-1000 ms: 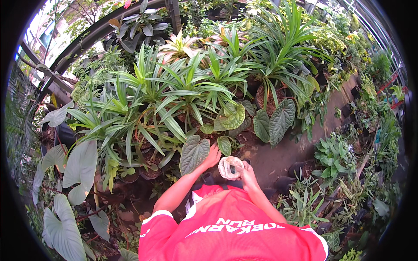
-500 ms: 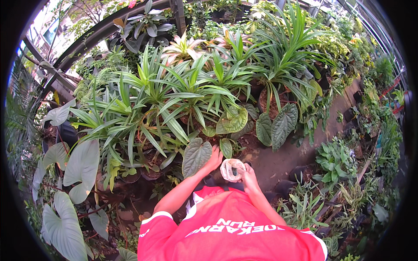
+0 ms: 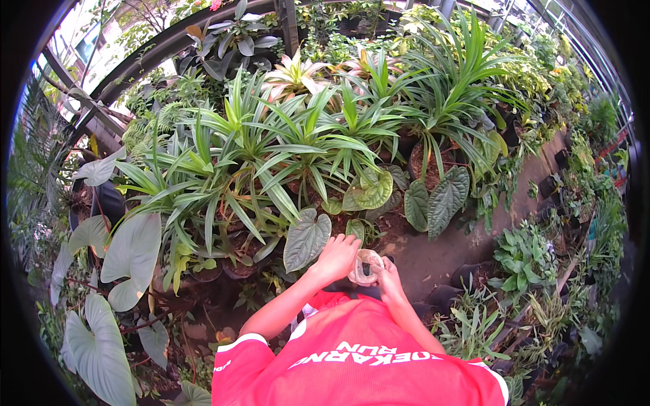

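My right hand point(image 3: 390, 279) grips the right side of a small, pale, translucent container point(image 3: 366, 268) that looks like a plastic cup or a rolled-down bag. Its round mouth faces up. My left hand point(image 3: 338, 257) is at the container's left edge, back of the hand upward and fingers bent together. What those fingers hold, if anything, is hidden. Just left of that hand hangs a broad heart-shaped leaf point(image 3: 307, 239) with pale veins. Beyond the fingers a smaller green leaf point(image 3: 355, 230) sits low over the soil.
Strappy-leaved green plants point(image 3: 298, 139) crowd the space ahead in dark pots. Textured dark leaves point(image 3: 448, 200) lean over the brown path point(image 3: 423, 260) at the right. Large grey-green leaves point(image 3: 132, 257) rise at the left. Low potted plants point(image 3: 521, 260) line the right side.
My left hand has come back from beside the heart-shaped leaf to the container's edge. My right hand still holds the container in nearly the same place. The view has shifted slightly.
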Demonstrator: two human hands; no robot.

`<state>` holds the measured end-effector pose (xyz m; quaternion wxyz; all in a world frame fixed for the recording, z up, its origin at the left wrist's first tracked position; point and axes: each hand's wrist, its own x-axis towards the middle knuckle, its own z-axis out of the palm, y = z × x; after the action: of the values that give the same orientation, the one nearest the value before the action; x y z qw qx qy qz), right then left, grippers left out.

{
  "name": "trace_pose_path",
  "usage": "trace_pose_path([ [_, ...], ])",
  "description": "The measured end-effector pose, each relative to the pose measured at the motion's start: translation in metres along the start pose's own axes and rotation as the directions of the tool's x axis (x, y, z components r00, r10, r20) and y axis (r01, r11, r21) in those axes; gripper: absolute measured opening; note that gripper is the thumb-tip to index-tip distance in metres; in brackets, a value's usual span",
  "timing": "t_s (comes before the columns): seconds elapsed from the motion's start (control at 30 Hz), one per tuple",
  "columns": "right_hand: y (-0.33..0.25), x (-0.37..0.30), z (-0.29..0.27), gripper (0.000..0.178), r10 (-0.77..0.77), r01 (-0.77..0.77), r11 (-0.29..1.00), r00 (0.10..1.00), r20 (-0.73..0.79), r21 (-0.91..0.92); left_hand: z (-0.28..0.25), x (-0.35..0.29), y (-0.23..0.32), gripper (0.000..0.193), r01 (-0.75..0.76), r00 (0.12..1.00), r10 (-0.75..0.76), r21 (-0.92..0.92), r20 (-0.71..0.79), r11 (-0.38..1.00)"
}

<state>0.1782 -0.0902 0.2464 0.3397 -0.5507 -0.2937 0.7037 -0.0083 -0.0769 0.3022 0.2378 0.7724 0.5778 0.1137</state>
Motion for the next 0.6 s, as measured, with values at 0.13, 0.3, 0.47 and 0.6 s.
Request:
trace_pose_path([
  [0.13, 0.0, 0.001, 0.0, 0.008, 0.003, -0.003, 1.0, 1.0, 0.004, 0.005, -0.051, 0.012, -0.006, 0.028, -0.123, 0.963, 0.082, -0.149, -0.257, 0.981],
  [0.3, 0.0, -0.001, 0.0, 0.008, 0.003, -0.003, 1.0, 1.0, 0.01, 0.007, -0.059, 0.051, -0.079, 0.023, 0.33, 0.94, -0.327, 0.021, -0.101, 0.944],
  [0.47, -0.003, -0.002, -0.006, 0.009, 0.015, -0.015, 1.0, 1.0, 0.012, 0.021, -0.019, 0.069, -0.124, 0.024, 0.35, 0.937, -0.346, 0.216, -0.056, 0.912],
  [0.6, 0.001, -0.004, -0.01, 0.013, 0.031, -0.031, 0.996, 1.0, -0.004, 0.08, -0.004, 0.077, -0.143, 0.035, 0.277, 0.959, -0.27, 0.098, -0.085, 0.956],
])
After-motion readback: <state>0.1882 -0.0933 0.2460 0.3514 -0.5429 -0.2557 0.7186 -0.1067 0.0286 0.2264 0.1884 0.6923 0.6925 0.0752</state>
